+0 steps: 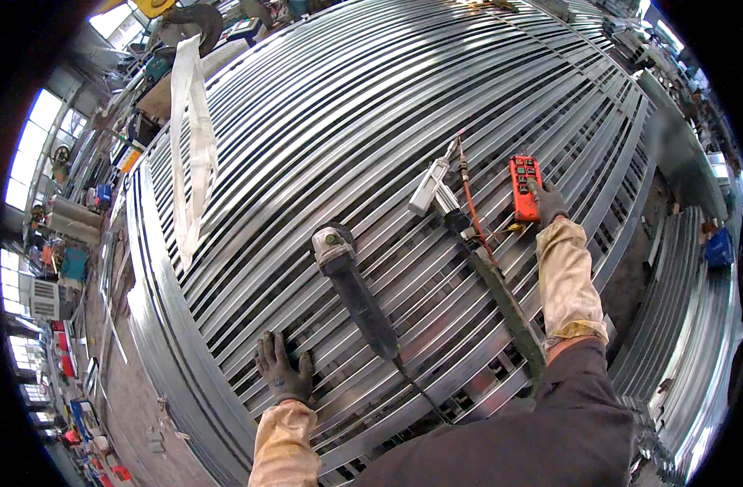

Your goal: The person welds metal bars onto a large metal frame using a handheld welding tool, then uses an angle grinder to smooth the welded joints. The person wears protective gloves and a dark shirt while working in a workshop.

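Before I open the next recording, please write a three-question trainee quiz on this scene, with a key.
1. Which hand touches the orange-red rectangular remote control with black buttons?
2. Fill in: in the picture, the long white fabric strap lies to the ____ of the black-and-grey angle grinder.
3. True or false: the grinder lies to the right of the remote.

Key: 1. The dark-gloved right hand. 2. Left. 3. False.

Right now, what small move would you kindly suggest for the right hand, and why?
I'd probably wrap the right hand further around the orange remote, since it seems to cover only the remote's lower right edge, while the left hand rests on the metal bars.
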`<state>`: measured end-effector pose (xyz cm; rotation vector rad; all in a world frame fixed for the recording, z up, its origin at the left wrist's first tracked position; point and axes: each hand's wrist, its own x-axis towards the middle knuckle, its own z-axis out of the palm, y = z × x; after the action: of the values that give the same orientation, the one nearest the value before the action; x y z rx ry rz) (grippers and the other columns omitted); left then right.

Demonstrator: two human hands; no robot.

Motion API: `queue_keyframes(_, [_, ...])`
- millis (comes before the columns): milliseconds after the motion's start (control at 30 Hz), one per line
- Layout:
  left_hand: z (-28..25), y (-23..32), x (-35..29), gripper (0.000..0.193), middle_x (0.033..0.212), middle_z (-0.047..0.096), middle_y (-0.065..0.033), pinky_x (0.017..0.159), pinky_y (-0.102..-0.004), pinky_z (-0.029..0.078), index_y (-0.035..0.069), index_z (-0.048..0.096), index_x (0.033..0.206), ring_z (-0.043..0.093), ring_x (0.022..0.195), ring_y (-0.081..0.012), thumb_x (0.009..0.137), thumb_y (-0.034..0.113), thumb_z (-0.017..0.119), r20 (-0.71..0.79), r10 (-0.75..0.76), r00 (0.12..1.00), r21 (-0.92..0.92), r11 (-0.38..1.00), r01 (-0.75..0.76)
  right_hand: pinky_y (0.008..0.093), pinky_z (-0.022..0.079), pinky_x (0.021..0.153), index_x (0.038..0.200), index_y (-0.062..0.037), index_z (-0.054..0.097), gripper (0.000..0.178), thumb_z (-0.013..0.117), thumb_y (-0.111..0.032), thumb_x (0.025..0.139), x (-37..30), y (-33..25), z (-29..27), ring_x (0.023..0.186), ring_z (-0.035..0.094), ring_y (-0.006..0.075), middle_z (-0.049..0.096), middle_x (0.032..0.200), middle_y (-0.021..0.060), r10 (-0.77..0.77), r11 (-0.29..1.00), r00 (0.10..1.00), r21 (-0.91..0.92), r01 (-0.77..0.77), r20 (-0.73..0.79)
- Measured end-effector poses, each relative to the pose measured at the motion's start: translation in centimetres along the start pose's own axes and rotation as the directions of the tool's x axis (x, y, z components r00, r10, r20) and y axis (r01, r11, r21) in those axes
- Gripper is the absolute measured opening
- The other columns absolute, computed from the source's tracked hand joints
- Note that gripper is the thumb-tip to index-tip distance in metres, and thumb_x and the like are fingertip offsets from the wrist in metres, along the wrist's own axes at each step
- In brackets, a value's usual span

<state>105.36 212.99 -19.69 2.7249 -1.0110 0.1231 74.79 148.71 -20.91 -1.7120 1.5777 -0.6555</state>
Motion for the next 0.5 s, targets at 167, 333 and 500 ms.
queue_keyframes(167, [0.3,-0.4,-0.2,0.076,0.158,0.041,-0.023,0.122,-0.0588,0.023,0.009,0.049,0.148,0.034,0.148,-0.0454,0.081,0.035,0.075,-0.03,0.02,0.999,-0.04,0.999,-0.021,0.0395,0.052,0.095,0.134,-0.0068,0.063,0.055,0.075,-0.04,0.091,-3.1,-4.5,-0.6,0.111,0.067,0.0325,0.069,0.122,0.0184,-0.447,0.838,0.85,-0.465,0.287,-0.28])
queue_keyframes(333, [-1.1,-0.1,-0.4,0.072,0.154,0.044,-0.0267,0.12,-0.0584,0.027,0.007,0.053,0.144,0.039,0.142,-0.0487,0.081,0.034,0.076,-0.053,-0.003,0.999,-0.034,0.999,0.002,0.0418,0.052,0.097,0.14,-0.0026,0.057,0.069,0.082,-0.038,0.086,-22.0,-15.3,5.1,0.112,0.067,0.0337,0.067,0.123,0.0202,-0.461,0.881,0.858,0.234,0.411,0.226])
queue_keyframes(500, [-1.5,0.5,0.5,0.076,0.15,0.048,-0.0241,0.119,-0.0579,0.029,0.009,0.054,0.144,0.04,0.141,-0.046,0.078,0.04,0.078,-0.058,-0.016,0.998,-0.1,0.995,0.01,0.0423,0.05,0.104,0.157,0.0019,0.028,0.114,0.089,-0.046,0.074,-31.2,-18.6,15.5,0.121,0.062,0.0343,0.06,0.133,0.0285,-0.294,0.953,0.704,0.255,0.164,0.646])
